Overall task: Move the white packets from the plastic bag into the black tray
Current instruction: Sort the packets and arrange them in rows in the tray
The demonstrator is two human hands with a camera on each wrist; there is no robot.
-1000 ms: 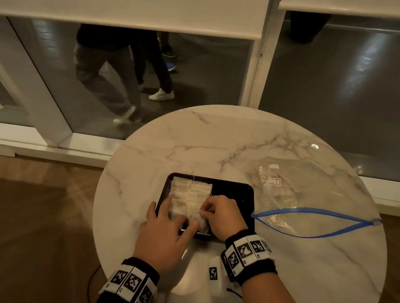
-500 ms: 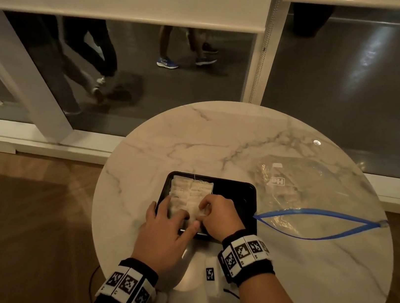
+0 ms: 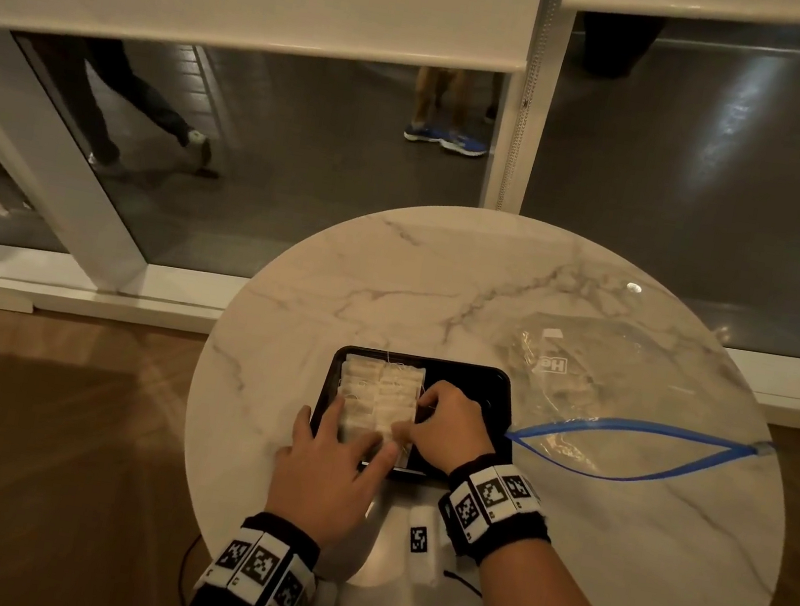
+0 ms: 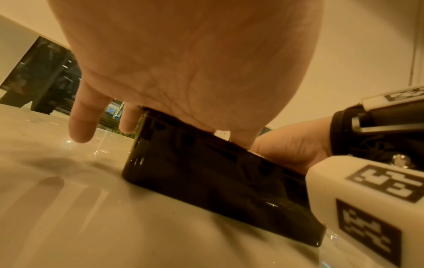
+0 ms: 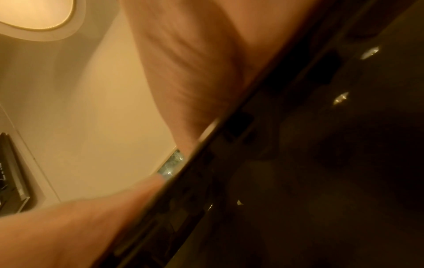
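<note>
A black tray [image 3: 469,383] sits mid-table, and several white packets [image 3: 379,393] lie in rows in its left half. My left hand [image 3: 348,430] lies flat over the tray's near left corner, its straight fingers pressing on the packets. My right hand [image 3: 414,416] is curled, its fingertips and thumb pinching the right edge of the packet rows. The clear plastic bag [image 3: 608,386] with a blue zip lies open to the right, with more packets [image 3: 572,388] showing dimly inside. The left wrist view shows my palm [image 4: 183,63] on the tray's rim [image 4: 206,181] over a packet [image 4: 222,135].
The round marble table [image 3: 442,283] stands against a glass wall with a half-lowered blind. Behind the glass, people walk past [image 3: 146,109]. Wooden floor lies to the left. The tray wall [image 5: 298,163] fills the right wrist view.
Both hands stay on the packets in the tray, and the right fingers have shifted slightly along the packets' right edge. The people behind the glass have walked on.
</note>
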